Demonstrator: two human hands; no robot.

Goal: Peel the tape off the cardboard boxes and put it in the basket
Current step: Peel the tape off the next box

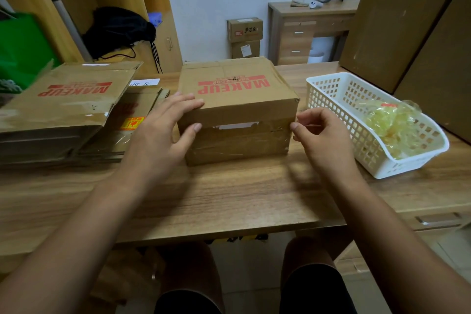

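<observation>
So there's a closed cardboard box (238,109) with red MAKEUP lettering sitting mid-worktop (216,199), right in front of the person. Left hand (163,130) is splayed wide over the box's near-left corner, fingers on the top edge, thumb pressed on the front face, basically pinning it down. Right hand (322,135) is at the box's right front edge with thumb and forefinger pinched together right at the end of the clear tape (239,140) running across the front; can't honestly tell if a bit of tape is actually between them. White plastic basket (331,109) sits just right of the box, with a wad of yellowish peeled tape (392,127) already in it. Off to the left is a messy stack of flattened boxes (66,109), same MAKEUP print.
</observation>
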